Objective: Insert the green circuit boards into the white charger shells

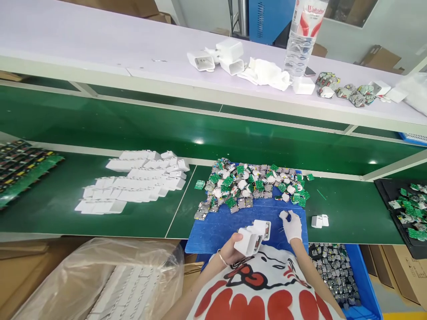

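My left hand [230, 250], bare with a band at the wrist, is closed around a few white plastic charger housings [246, 242]. Their open ends face right and show electronic parts inside. My right hand [293, 227], in a white glove, pinches a small white piece [283, 214] over the blue board [213, 234]; its exact kind is too small to make out. Thin wire-like lines show just below that piece. Beyond both hands lies a heap of small circuit boards [247, 180], green, grey and white, on the far part of the blue board.
Rows of white housings [140, 182] stand left on the green bench. Two small white housings [319, 221] sit right. Circuit panels [26, 171] lie far left, a black tray [393, 209] far right. A bottle [300, 49] stands on the shelf. A blue bin [365, 278] is below.
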Demonstrator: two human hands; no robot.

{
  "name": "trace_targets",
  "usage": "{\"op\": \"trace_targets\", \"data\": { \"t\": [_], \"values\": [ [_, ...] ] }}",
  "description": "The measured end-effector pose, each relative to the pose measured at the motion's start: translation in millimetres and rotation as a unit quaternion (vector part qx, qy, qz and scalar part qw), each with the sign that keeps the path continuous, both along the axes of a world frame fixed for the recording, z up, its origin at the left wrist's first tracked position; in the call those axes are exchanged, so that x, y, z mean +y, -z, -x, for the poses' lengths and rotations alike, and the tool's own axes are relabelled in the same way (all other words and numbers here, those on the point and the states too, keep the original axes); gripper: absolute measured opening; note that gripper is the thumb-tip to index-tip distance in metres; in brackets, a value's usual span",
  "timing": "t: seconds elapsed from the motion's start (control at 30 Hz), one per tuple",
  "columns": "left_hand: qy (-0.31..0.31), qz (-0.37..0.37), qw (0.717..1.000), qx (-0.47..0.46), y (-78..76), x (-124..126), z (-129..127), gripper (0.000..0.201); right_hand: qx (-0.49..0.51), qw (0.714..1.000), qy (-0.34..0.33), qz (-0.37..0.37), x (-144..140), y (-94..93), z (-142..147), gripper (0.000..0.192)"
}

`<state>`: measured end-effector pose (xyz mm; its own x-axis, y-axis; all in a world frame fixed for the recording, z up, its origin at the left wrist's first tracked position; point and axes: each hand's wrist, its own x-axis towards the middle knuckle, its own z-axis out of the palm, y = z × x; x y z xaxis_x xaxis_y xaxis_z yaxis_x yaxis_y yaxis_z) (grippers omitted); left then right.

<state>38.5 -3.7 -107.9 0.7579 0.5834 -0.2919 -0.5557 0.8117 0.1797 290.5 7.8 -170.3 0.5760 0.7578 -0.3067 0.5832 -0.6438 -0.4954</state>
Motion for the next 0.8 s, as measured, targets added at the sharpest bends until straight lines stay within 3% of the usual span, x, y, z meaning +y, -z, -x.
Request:
{"op": "trace_targets", "data": {
  "t": [0.1,0.23,0.43,0.63,0.8],
  "values": [
    [-0.011,0.0,1.0,0.012,2.4,2.4,-2.3,0.039,-0.019,1.0,0.005,0.012,-9.7,-2.0,-3.2,0.046],
    [-0.002,-0.005,1.0,0.019,2.3,2.8,-7.6,0.035,-0.017,0.999,0.002,0.031,0.0,-7.7,2.7,0.037],
    [0.024,-0.017,0.999,0.026,-1.5,0.0,-7.5,0.031,-0.014,0.999,-0.048,-0.009,9.9,-32.8,14.0,0.031],
    [0.012,-0.009,1.0,0.018,-2.3,-1.2,-2.2,0.036,-0.008,0.993,-0.109,-0.047,0.4,-57.8,14.0,0.029],
    [0.006,0.001,1.0,0.0,-0.9,-1.0,-2.6,0.036,-0.01,0.99,-0.133,-0.05,-7.1,-68.1,24.3,0.027]
  ]
}}
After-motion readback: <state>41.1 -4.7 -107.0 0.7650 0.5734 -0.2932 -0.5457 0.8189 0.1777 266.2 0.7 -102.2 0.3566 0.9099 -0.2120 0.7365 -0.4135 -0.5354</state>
